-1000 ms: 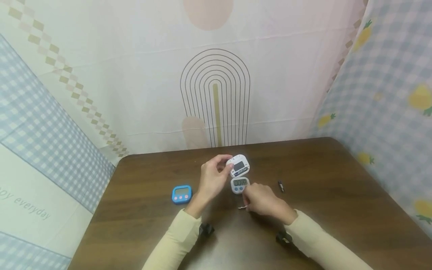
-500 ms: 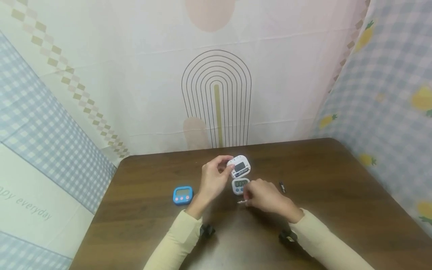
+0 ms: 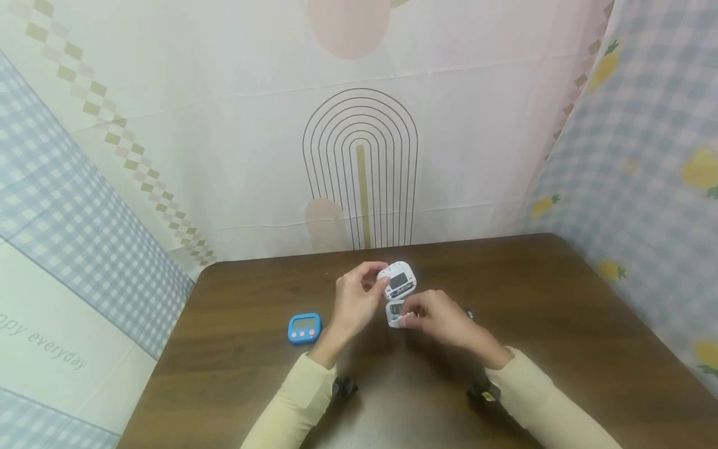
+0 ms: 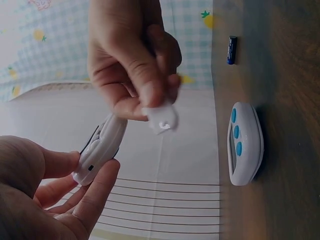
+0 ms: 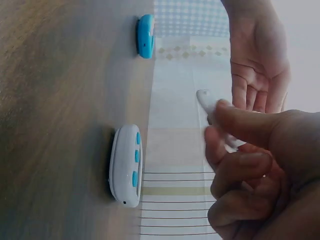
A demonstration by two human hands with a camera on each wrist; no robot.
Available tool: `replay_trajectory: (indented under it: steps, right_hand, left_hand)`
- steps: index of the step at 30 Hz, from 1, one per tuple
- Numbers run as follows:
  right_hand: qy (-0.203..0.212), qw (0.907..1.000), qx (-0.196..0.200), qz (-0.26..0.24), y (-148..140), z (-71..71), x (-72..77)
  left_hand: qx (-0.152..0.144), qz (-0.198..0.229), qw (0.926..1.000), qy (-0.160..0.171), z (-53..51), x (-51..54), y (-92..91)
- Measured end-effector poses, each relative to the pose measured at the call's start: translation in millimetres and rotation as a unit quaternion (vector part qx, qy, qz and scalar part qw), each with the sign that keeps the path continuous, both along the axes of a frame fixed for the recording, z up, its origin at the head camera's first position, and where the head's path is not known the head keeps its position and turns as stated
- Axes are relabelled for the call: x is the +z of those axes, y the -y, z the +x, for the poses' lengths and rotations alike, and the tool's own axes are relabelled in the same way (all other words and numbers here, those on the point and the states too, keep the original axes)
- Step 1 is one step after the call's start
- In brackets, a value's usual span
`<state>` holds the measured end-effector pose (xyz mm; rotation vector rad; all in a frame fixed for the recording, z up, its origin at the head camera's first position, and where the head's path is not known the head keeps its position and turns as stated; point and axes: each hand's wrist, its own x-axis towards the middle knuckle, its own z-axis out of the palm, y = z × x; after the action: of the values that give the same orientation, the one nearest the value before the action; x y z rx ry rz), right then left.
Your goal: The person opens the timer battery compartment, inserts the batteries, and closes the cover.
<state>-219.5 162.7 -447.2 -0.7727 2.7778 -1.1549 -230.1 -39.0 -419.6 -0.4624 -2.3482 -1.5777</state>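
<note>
In the head view, my left hand (image 3: 354,305) holds a white digital timer (image 3: 405,272) by its left edge, back side toward me. A dark battery (image 3: 402,290) lies in its slot at the lower edge. Between thumb and fingertips, my right hand (image 3: 443,319) pinches a small white battery cover (image 4: 164,121), just below the held timer and apart from it. A second white timer (image 4: 254,145) with blue buttons rests on the table beneath that hand, partly hidden in the head view.
A blue timer (image 3: 304,328) with pink buttons lies left of my left forearm. One loose battery (image 4: 232,50) is on the table (image 3: 247,374) to the right, partly behind my right hand in the head view. A patterned cloth (image 3: 252,156) hangs behind the table.
My right hand has moved up and away from me with the battery cover, from below the white timer on the table to over it. The left hand keeps its hold, nearly still.
</note>
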Motion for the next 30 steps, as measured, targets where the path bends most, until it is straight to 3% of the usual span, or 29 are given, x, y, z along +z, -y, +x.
replay_trajectory:
  steps: [5,9,14,18,27,30]
  right_hand:
    - [0.035,0.9971,-0.011,-0.066,-3.5,-3.6,3.3]
    - [0.072,0.9900,-0.048,-0.111,-8.0,-6.1,5.0]
    - [0.153,0.9677,-0.111,-0.166,-12.1,-7.5,6.2]
    - [0.195,0.9497,-0.134,-0.206,-13.3,-8.2,6.4]
    - [0.241,0.9137,-0.133,-0.299,-13.1,-11.6,2.5]
    - [0.246,0.9061,-0.126,-0.320,-11.6,-12.5,1.1]
  left_hand:
    - [0.007,0.002,0.9999,-0.008,0.7,0.4,0.9]
    - [0.010,0.001,0.9999,-0.009,1.0,-0.2,1.1]
    - [0.008,0.002,1.0000,-0.006,1.1,-0.8,1.1]
    - [0.006,0.000,1.0000,0.001,1.9,-1.2,0.9]
    - [0.004,-0.007,0.9999,-0.007,1.3,-0.4,-1.1]
    - [0.002,-0.010,0.9999,-0.005,1.1,0.7,-1.8]
